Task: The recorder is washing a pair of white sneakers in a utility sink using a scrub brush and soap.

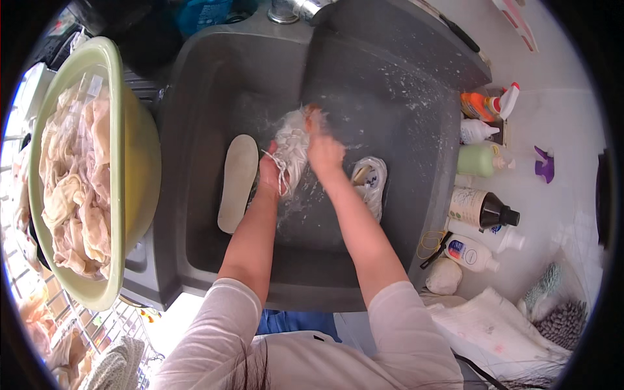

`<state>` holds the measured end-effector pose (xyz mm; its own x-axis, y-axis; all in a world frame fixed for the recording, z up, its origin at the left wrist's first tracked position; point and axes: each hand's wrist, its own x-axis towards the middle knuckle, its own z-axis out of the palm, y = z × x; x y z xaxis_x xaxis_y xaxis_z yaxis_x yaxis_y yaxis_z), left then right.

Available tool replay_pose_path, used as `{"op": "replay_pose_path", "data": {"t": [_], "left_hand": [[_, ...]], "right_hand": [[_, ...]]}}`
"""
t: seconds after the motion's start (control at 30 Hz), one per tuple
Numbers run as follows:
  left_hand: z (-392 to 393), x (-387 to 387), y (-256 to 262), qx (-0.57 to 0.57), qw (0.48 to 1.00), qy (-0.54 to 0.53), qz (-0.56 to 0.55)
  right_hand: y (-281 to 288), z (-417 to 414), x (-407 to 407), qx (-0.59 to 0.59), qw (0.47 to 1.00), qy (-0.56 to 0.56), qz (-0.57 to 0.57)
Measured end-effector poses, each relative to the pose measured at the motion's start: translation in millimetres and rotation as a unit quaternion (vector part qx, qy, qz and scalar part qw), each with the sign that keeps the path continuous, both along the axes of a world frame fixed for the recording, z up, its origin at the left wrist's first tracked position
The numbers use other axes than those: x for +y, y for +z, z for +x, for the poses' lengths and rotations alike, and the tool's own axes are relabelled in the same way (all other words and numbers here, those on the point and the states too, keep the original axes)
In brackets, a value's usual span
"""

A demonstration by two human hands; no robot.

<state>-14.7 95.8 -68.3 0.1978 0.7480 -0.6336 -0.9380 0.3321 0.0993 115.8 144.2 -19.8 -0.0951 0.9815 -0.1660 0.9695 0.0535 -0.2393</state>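
A wet white lace-up shoe (294,141) is in the middle of the dark grey sink (312,287), with my left hand (273,170) gripping its near left side, where white laces hang loose. My right hand (326,153) is closed in a fist at the shoe's right side. It holds an orange-brown scrub brush (313,113), blurred and partly hidden, against the shoe's upper. Left of my left forearm lies a pale insole (238,183) on the sink floor. A clear plastic wrapper or dish (374,170) with a yellowish piece inside sits beside my right forearm.
A green-rimmed basin (117,146) of beige cloths stands left of the sink. Along the right ledge are an orange spray bottle (477,106), a green pump bottle (475,160), a dark-capped bottle (480,208) and a white cloth (497,321). A faucet (282,10) rises at the back.
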Motion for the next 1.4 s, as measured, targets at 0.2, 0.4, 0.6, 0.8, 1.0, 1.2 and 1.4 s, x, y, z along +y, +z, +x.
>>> {"op": "replay_pose_path", "data": {"t": [0.2, 0.4, 0.6, 0.8, 1.0, 1.2, 1.4], "left_hand": [[-6, -2, -12, -0.073, 0.997, 0.033, -0.006], [-2, 4, 7, -0.017, 0.997, 0.052, -0.048], [11, 16, 7, -0.055, 0.998, 0.038, -0.017], [-23, -4, -28, -0.109, 0.992, 0.036, 0.044], [21, 18, -4, -0.016, 1.000, 0.024, -0.013], [-25, 4, -23, -0.019, 0.999, 0.034, 0.036], [35, 19, 0, -0.056, 0.998, 0.029, 0.018]], "right_hand": [[2, 15, -38, 0.039, 0.993, -0.057, -0.097], [46, 14, -125, 0.153, 0.966, -0.037, -0.203], [12, -3, -21, 0.147, 0.982, -0.087, -0.084], [44, -32, -105, 0.183, 0.969, -0.015, -0.165], [4, 3, -13, 0.088, 0.988, -0.107, -0.073], [42, -26, -92, 0.140, 0.975, -0.045, -0.167], [-7, 35, -19, 0.101, 0.990, -0.103, -0.005]]}}
